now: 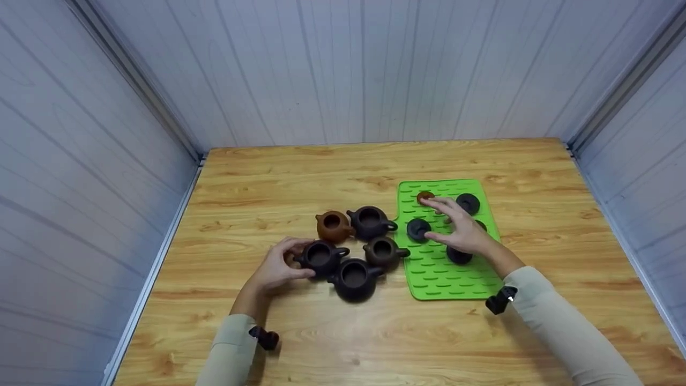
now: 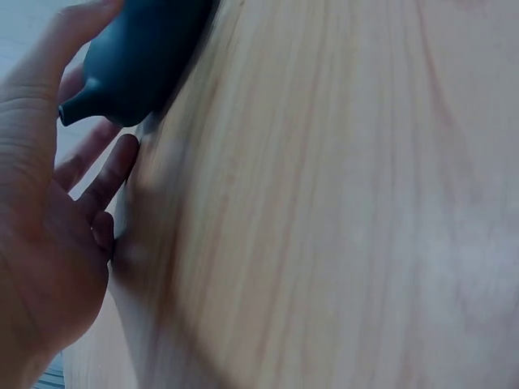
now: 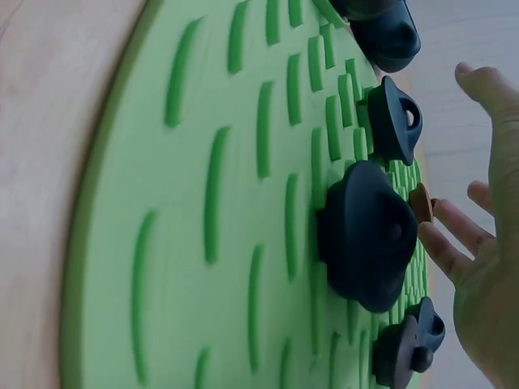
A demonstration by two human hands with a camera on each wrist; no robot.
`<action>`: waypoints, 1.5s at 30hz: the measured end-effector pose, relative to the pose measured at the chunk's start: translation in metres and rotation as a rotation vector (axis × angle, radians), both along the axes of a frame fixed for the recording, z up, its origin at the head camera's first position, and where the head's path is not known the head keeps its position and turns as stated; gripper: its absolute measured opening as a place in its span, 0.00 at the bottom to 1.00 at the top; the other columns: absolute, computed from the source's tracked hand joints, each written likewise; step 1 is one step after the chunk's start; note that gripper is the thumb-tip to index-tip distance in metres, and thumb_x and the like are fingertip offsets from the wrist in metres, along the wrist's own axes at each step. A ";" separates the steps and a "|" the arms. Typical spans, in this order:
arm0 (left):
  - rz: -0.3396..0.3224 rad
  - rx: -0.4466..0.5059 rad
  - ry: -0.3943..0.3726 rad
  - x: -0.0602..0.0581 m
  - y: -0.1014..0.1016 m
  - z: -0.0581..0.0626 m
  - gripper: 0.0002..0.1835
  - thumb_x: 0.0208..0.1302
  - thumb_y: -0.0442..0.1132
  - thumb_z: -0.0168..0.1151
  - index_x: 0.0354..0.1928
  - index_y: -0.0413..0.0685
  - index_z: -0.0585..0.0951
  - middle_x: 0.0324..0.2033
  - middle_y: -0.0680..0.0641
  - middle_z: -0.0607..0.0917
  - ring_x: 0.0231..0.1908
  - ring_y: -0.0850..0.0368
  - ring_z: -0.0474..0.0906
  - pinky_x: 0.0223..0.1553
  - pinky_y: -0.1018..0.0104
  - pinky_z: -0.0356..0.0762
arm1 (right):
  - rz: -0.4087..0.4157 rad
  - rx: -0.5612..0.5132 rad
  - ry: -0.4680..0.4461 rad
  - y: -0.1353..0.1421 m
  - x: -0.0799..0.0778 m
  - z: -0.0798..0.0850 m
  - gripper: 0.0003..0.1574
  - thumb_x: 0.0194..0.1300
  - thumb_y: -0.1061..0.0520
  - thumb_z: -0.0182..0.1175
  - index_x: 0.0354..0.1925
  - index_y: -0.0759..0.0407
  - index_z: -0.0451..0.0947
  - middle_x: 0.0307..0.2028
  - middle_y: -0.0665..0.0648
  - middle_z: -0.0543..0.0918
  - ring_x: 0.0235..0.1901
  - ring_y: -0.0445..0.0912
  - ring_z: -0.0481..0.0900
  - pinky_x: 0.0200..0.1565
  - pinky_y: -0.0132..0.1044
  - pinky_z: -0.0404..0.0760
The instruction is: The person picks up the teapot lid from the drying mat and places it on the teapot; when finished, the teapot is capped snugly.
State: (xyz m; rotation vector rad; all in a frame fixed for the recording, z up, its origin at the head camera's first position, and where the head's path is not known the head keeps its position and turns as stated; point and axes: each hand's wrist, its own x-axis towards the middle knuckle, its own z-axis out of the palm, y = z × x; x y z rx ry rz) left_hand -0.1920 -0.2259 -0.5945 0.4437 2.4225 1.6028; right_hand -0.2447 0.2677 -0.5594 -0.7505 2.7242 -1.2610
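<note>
My left hand (image 1: 276,268) reaches round the spout side of a dark teapot (image 1: 320,257), thumb at its near side and fingers behind. In the left wrist view, that teapot's spout (image 2: 85,104) points in between the thumb and fingers. My right hand (image 1: 461,228) is over the green mat (image 1: 429,279), thumb and fingers spread. Its fingertips overlap the edge of a reddish-brown lid (image 1: 425,197) in the head view, and its thumb overlaps a black lid (image 1: 418,230). Another black lid (image 1: 459,255) lies under the hand, and one more is mostly hidden by it.
Beside the held teapot stand a reddish-brown teapot (image 1: 333,227), a black teapot (image 1: 370,222), a brown teapot (image 1: 383,254) and a larger black teapot (image 1: 353,281), all lidless. A black lid (image 1: 468,203) lies at the mat's back right. Panel walls (image 1: 332,75) enclose the wooden table (image 1: 257,182).
</note>
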 end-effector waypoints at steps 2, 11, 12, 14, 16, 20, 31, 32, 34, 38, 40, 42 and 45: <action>-0.016 0.018 -0.011 0.000 -0.001 0.000 0.40 0.59 0.33 0.87 0.74 0.40 0.82 0.67 0.33 0.84 0.58 0.52 0.80 0.64 0.70 0.75 | 0.002 -0.017 -0.029 -0.001 -0.002 0.000 0.49 0.73 0.58 0.77 0.85 0.56 0.69 0.76 0.71 0.72 0.68 0.70 0.79 0.64 0.69 0.85; -0.053 0.065 -0.065 -0.001 -0.004 0.006 0.38 0.61 0.27 0.84 0.74 0.35 0.80 0.65 0.28 0.85 0.58 0.55 0.81 0.63 0.72 0.76 | 0.035 -0.053 -0.108 0.000 -0.009 -0.006 0.39 0.77 0.61 0.72 0.80 0.64 0.74 0.72 0.73 0.77 0.64 0.70 0.84 0.61 0.66 0.87; -0.052 0.064 -0.067 0.000 -0.005 0.007 0.38 0.61 0.27 0.84 0.73 0.35 0.81 0.65 0.28 0.85 0.57 0.57 0.81 0.62 0.72 0.76 | 0.040 -0.050 -0.114 0.000 -0.010 -0.007 0.38 0.78 0.61 0.72 0.80 0.64 0.74 0.72 0.73 0.78 0.63 0.69 0.84 0.60 0.64 0.88; -0.049 0.061 -0.063 0.000 -0.004 0.007 0.37 0.60 0.26 0.84 0.73 0.35 0.81 0.63 0.28 0.86 0.56 0.58 0.81 0.62 0.72 0.76 | 0.044 -0.042 -0.124 0.001 -0.011 -0.007 0.37 0.78 0.60 0.72 0.79 0.64 0.76 0.72 0.72 0.79 0.63 0.68 0.85 0.59 0.57 0.89; -0.045 0.051 -0.047 0.001 -0.003 0.007 0.37 0.60 0.26 0.84 0.72 0.34 0.82 0.62 0.28 0.87 0.55 0.58 0.81 0.61 0.72 0.76 | 0.036 -0.031 -0.138 0.001 -0.011 -0.007 0.36 0.78 0.60 0.72 0.78 0.62 0.77 0.72 0.71 0.79 0.62 0.67 0.85 0.56 0.50 0.88; -0.054 0.037 -0.034 0.001 0.001 0.007 0.38 0.59 0.28 0.85 0.73 0.35 0.82 0.64 0.29 0.87 0.59 0.53 0.83 0.63 0.72 0.76 | 0.011 -0.026 -0.172 0.003 -0.012 -0.007 0.33 0.77 0.60 0.73 0.76 0.61 0.80 0.71 0.69 0.82 0.61 0.66 0.87 0.54 0.40 0.86; -0.069 -0.025 -0.068 -0.002 0.004 0.015 0.41 0.61 0.30 0.86 0.77 0.43 0.80 0.70 0.34 0.83 0.63 0.46 0.82 0.58 0.71 0.80 | 0.040 -0.080 -0.256 0.002 -0.017 -0.007 0.22 0.77 0.62 0.72 0.66 0.64 0.88 0.60 0.71 0.85 0.48 0.43 0.83 0.50 0.31 0.82; -0.074 -0.027 -0.068 -0.002 0.005 0.015 0.41 0.61 0.30 0.86 0.77 0.43 0.80 0.70 0.34 0.82 0.63 0.45 0.82 0.58 0.71 0.81 | 0.040 -0.084 -0.265 0.002 -0.017 -0.007 0.21 0.77 0.63 0.72 0.65 0.65 0.88 0.59 0.72 0.85 0.47 0.42 0.83 0.50 0.31 0.81; -0.079 -0.031 -0.072 -0.002 0.005 0.015 0.41 0.61 0.31 0.85 0.77 0.43 0.80 0.71 0.34 0.82 0.64 0.43 0.82 0.58 0.71 0.81 | 0.042 -0.090 -0.279 0.002 -0.018 -0.008 0.20 0.77 0.63 0.72 0.64 0.66 0.89 0.58 0.72 0.84 0.46 0.41 0.81 0.49 0.30 0.80; -0.085 -0.034 -0.070 -0.001 0.006 0.015 0.40 0.62 0.31 0.85 0.76 0.42 0.80 0.70 0.33 0.82 0.64 0.39 0.82 0.58 0.71 0.82 | 0.038 -0.095 -0.288 0.002 -0.019 -0.010 0.18 0.77 0.64 0.72 0.62 0.66 0.90 0.58 0.72 0.84 0.45 0.40 0.80 0.48 0.30 0.79; -0.082 -0.035 -0.072 -0.001 0.006 0.015 0.40 0.62 0.31 0.85 0.76 0.43 0.81 0.70 0.33 0.82 0.64 0.39 0.82 0.58 0.70 0.82 | 0.041 -0.091 -0.281 0.002 -0.020 -0.011 0.17 0.77 0.64 0.71 0.61 0.66 0.91 0.57 0.72 0.84 0.44 0.40 0.80 0.47 0.30 0.79; -0.081 -0.035 -0.072 -0.002 0.005 0.014 0.40 0.62 0.31 0.85 0.76 0.43 0.81 0.69 0.33 0.82 0.64 0.38 0.82 0.58 0.70 0.82 | 0.039 -0.086 -0.279 0.002 -0.021 -0.011 0.16 0.77 0.64 0.72 0.60 0.66 0.91 0.56 0.71 0.84 0.44 0.40 0.79 0.47 0.30 0.78; -0.077 -0.042 -0.070 -0.001 0.004 0.014 0.39 0.62 0.31 0.85 0.76 0.42 0.81 0.67 0.32 0.83 0.63 0.39 0.83 0.57 0.68 0.83 | 0.039 -0.093 -0.286 0.002 -0.021 -0.012 0.15 0.77 0.63 0.72 0.58 0.66 0.92 0.55 0.71 0.84 0.44 0.40 0.79 0.47 0.30 0.78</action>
